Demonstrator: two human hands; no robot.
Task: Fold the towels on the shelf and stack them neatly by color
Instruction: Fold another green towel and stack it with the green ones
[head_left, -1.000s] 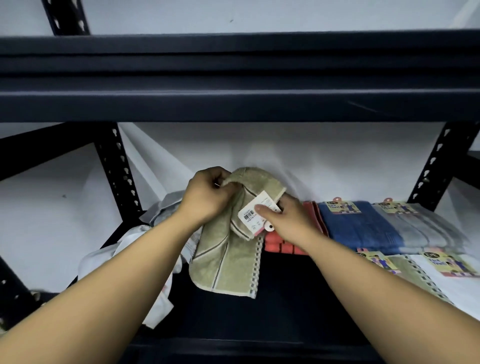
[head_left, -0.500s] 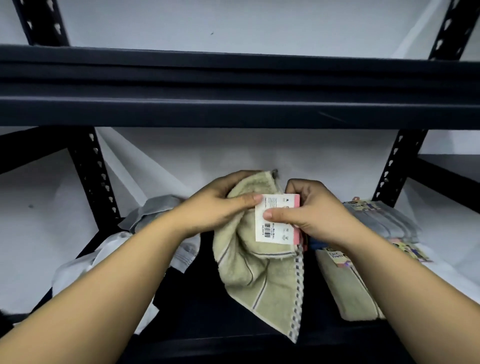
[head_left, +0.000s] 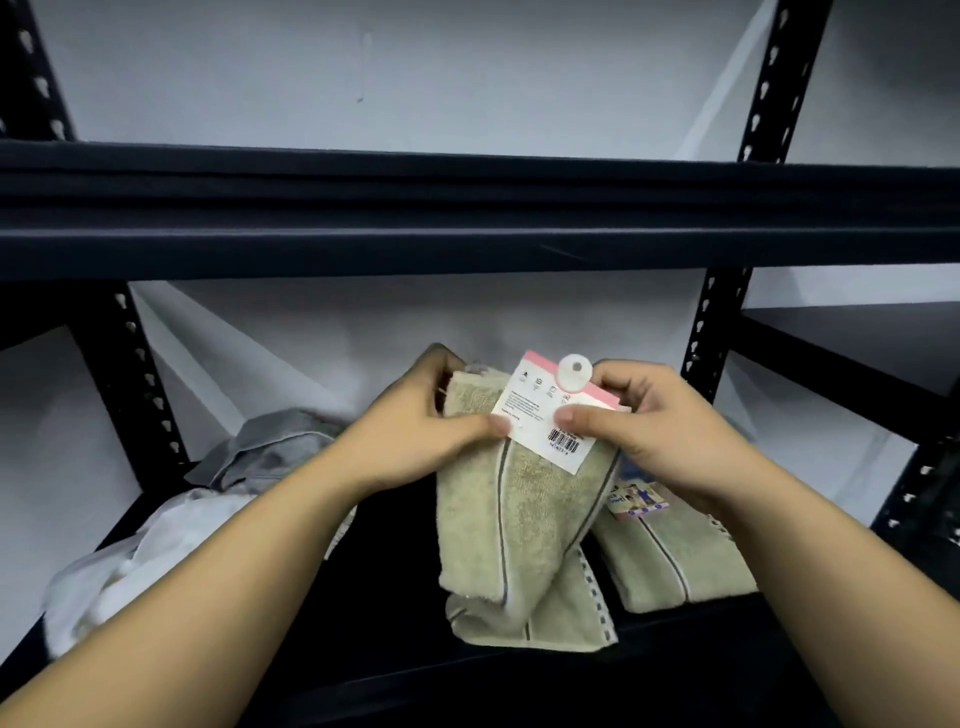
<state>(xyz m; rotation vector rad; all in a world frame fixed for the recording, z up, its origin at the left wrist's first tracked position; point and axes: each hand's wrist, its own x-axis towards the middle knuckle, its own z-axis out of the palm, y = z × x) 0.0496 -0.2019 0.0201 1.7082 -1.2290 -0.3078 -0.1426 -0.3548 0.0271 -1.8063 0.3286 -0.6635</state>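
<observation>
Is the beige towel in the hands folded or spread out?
Folded. The towel hangs in doubled layers, both hands pinching its top at the tag.

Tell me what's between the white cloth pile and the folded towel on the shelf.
Head view: the held towel hangs between white cloth pile and folded towel.

I hold a green towel (head_left: 519, 519) up by its top edge, and it hangs down, folded, with dark stripes and a dotted trim. Its white card tag (head_left: 550, 415) has a pink strip and a barcode. A second green towel (head_left: 670, 566) lies folded on the shelf (head_left: 363, 597), just right of it. A grey towel (head_left: 270, 457) and a white towel (head_left: 130, 571) lie crumpled at the left.
</observation>
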